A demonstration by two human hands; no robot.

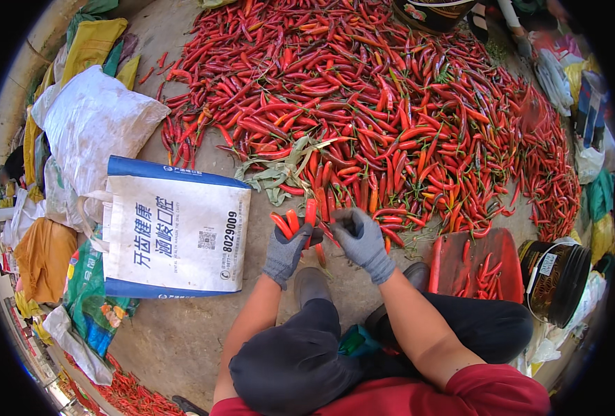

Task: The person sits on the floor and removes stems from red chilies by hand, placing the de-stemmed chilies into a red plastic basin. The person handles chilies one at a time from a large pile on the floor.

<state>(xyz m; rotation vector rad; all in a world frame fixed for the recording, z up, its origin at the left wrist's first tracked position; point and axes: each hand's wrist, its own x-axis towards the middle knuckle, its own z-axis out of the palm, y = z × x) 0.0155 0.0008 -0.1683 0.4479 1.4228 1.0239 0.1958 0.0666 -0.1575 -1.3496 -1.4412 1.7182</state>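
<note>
My left hand [285, 254], in a grey knit work glove with darker fingertips, is closed around several red chili peppers [293, 220] whose ends stick up out of the fist. Just to its right is my right hand [363, 242], gloved the same way, with curled fingers at the near edge of a large heap of red chili peppers [333, 93]. A red chili shows between the two hands, by the right fingertips; whether those fingers pinch it is unclear. Wilted leaves [276, 174] lie on the heap's edge beyond my left hand.
A white-and-blue bag [177, 229] bearing writing lies at left, before a stuffed white sack [99, 114]. At right are a red dustpan-like scoop [445, 265] holding chilies and a tipped black bucket [557, 281]. Another bucket [432, 15] and a person's foot [478, 23] are at the top.
</note>
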